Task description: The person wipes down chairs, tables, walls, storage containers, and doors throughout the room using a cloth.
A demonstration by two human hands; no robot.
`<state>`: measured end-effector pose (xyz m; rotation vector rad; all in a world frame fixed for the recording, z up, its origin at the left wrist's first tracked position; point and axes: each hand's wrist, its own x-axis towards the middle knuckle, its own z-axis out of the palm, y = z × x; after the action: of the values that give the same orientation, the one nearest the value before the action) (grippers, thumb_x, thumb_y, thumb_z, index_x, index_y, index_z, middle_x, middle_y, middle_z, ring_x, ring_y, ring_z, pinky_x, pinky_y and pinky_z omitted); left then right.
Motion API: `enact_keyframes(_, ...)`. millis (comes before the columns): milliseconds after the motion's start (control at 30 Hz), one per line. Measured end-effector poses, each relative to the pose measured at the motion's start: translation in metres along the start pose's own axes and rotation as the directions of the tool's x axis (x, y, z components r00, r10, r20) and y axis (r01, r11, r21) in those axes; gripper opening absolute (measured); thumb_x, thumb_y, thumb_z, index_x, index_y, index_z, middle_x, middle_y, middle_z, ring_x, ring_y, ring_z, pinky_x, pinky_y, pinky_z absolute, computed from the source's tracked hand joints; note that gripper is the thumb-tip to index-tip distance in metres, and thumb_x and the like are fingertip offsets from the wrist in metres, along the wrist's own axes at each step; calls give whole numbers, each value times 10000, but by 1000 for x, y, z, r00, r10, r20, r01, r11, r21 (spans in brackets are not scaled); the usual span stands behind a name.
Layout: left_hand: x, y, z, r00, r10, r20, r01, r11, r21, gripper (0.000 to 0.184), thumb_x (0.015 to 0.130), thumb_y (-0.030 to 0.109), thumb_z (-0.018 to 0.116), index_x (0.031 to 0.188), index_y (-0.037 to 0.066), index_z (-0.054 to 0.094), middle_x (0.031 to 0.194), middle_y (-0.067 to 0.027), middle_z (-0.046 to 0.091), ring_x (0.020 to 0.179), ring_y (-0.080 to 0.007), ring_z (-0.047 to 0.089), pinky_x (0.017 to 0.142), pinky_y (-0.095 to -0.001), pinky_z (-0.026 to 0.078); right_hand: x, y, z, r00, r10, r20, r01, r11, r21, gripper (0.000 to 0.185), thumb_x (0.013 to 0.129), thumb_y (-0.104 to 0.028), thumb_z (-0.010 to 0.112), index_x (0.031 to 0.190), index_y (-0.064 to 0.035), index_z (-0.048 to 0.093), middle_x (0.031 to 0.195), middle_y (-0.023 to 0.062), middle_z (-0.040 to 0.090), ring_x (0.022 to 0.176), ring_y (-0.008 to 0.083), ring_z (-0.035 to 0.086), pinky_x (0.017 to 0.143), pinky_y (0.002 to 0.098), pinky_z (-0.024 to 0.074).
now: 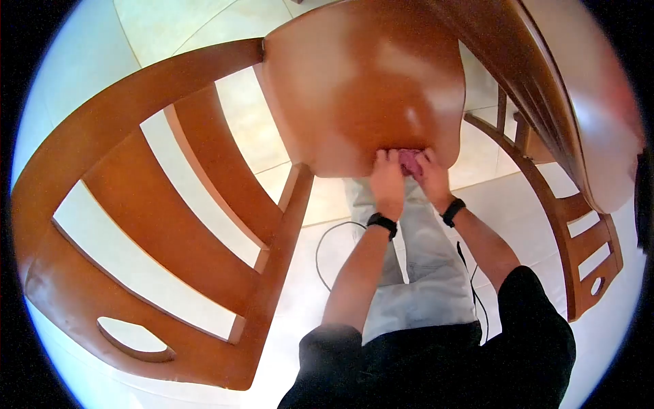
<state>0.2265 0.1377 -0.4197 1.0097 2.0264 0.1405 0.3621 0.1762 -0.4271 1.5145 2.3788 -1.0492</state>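
A crumpled pinkish-purple cloth (410,162) is bunched between my two hands at the near edge of a glossy brown wooden chair seat (361,88). My left hand (387,183) is closed at the cloth's left side, with its curled fingertips by the seat edge. On the other side my right hand (434,178) grips the cloth between thumb and fingers. Part of the cloth is hidden by my fingers. The slatted chair back (170,198) stands to the left of the seat.
A wooden table (524,75) with a rounded edge is at the upper right. Below it is another wooden chair (552,198). Thin dark cables (319,252) run by my legs over the pale tiled floor (490,146).
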Motion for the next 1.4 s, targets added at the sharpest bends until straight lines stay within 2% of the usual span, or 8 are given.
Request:
enact_keyframes(33, -3, 22, -7, 998, -3, 68, -2, 997, 82, 184, 935, 161, 477, 1052, 85, 597, 1096, -158, 609, 857, -371, 652, 723, -484, 538, -9, 15, -4, 1000, 19, -5, -19, 1000, -7, 159, 893, -201, 621, 1027, -125, 584, 992, 120, 571, 806, 364, 631, 641, 478, 535)
enact_keyframes(133, 2, 45, 33, 993, 78, 85, -74, 996, -50, 144, 915, 137, 504, 1007, 70, 591, 1052, -152, 605, 863, -370, 653, 737, -469, 542, -27, 47, -21, 994, 101, -39, -101, 995, -17, 166, 869, -174, 648, 994, -100, 568, 983, 127, 568, 785, 363, 621, 632, 461, 537)
enact_keyframes(233, -2, 65, 39, 987, 9, 161, 15, 988, -152, 129, 871, 89, 568, 993, 53, 583, 1056, -160, 602, 874, -390, 644, 754, -478, 536, -33, 52, -43, 984, 166, -59, -162, 985, 57, 159, 854, -120, 648, 981, -75, 563, 981, 135, 559, 776, 362, 615, 630, 434, 541)
enact_keyframes(467, -32, 82, -71, 982, 188, 25, -167, 916, -365, 232, 773, 48, 694, 984, 32, 600, 1010, -187, 606, 949, -397, 600, 820, -472, 487, -34, -17, -128, 973, 224, 52, -225, 877, 425, 280, 798, -53, 669, 1059, -33, 570, 981, 144, 567, 850, 380, 621, 738, 451, 538)
enact_keyframes(733, -135, 100, -235, 934, 244, -260, -335, 849, -408, 225, 740, -34, 664, 948, 1, 585, 929, -160, 584, 858, -368, 597, 743, -412, 509, -63, -150, -236, 971, -151, -185, 224, 847, 483, 286, 741, -17, 696, 1011, -46, 608, 937, 123, 533, 857, 355, 587, 707, 410, 501)
enact_keyframes(933, -205, 105, -299, 947, 178, -267, -309, 730, -610, 197, 754, -23, 698, 925, -9, 602, 902, -120, 580, 774, -251, 619, 685, -334, 520, -98, -219, -296, 913, -330, -241, 403, 823, 399, 306, 675, -2, 745, 940, -38, 597, 906, 107, 533, 798, 308, 595, 675, 368, 498)
enact_keyframes(1200, -280, 115, -358, 852, 382, -359, -500, 797, -340, 285, 780, 33, 747, 1049, 35, 653, 980, -108, 627, 868, -250, 647, 713, -317, 536, -144, -247, -328, 870, -394, -295, 482, 805, 346, 329, 661, 11, 746, 949, -35, 594, 901, 116, 518, 806, 322, 577, 688, 365, 493)
enact_keyframes(1400, -354, 122, -448, 706, 282, -650, -690, 481, -541, 124, 862, -10, 632, 985, -20, 648, 968, -136, 655, 851, -221, 652, 747, -331, 553, -172, -259, -333, 863, -392, -318, 485, 819, 307, 334, 665, 14, 743, 964, -34, 602, 910, 118, 532, 826, 322, 580, 711, 363, 493)
